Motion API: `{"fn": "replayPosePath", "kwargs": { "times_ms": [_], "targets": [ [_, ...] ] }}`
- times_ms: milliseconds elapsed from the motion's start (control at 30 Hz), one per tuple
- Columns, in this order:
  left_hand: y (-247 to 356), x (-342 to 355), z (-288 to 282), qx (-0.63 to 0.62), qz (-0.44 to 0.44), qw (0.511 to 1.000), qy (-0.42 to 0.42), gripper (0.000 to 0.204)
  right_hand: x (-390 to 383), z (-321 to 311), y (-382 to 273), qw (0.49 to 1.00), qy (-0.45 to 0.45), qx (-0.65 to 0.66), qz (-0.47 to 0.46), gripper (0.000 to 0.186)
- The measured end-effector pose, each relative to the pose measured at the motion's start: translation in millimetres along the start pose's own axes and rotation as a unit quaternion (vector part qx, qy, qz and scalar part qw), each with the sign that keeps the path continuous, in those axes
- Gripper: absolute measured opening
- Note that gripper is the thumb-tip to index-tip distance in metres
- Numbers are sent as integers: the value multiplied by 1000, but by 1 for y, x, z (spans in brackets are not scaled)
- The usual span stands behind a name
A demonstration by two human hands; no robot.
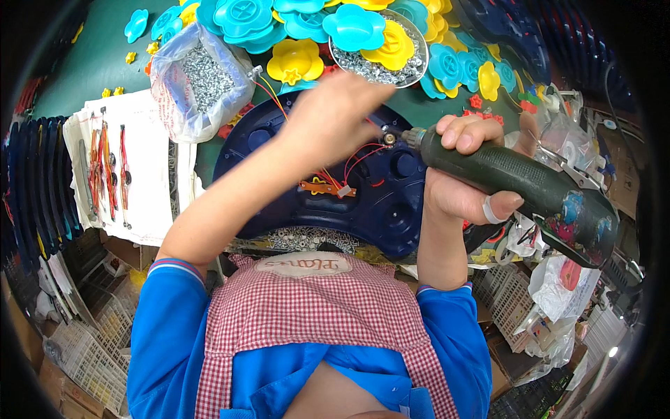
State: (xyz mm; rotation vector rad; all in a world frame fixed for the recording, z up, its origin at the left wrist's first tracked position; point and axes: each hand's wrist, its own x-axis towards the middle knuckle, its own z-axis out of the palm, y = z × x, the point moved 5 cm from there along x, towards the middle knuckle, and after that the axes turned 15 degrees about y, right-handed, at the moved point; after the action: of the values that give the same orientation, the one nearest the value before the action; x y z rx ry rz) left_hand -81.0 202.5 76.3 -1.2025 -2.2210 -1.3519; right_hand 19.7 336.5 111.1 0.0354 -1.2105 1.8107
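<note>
My right hand (448, 192) is wrapped round a dark green electric screwdriver (506, 171), which lies slantwise with its tip pointing left. That tip is close to a small round metallic part (389, 139) in a navy blue plastic shell (373, 220). Over the shell's far side, my left hand (338, 112) is smeared by motion, just in front of a round dish (426, 63) of screws. Whether its fingers hold anything cannot be made out. Red and yellow wires (354, 157) and a small orange-brown strip (335, 190) lie inside the shell.
A bag-lined container (167, 91) of small screws stands at the far left. Turquoise (241, 17) and yellow flower-shaped parts (294, 61) crowd the back. Wire bundles (112, 167) rest on white cloth (150, 181). Navy shells (42, 181) stack at the left edge; scissors (572, 171) lie right.
</note>
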Motion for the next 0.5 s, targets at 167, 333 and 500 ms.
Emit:
{"fn": "replayPosePath", "kwargs": {
  "times_ms": [167, 333, 500],
  "targets": [
    [-46, 35, 30, 258, 63, 962, -67, 11, -1, -4, -5, 999, 22, -23, -15, 91],
    [-47, 34, 45, 300, 114, 947, -15, 6, -4, -7, -11, 997, 64, -42, 2, 101],
    [-43, 27, 26, 234, 127, 961, 71, 6, -10, -12, -11, 989, 57, -135, 25, 96]
  ]
}}
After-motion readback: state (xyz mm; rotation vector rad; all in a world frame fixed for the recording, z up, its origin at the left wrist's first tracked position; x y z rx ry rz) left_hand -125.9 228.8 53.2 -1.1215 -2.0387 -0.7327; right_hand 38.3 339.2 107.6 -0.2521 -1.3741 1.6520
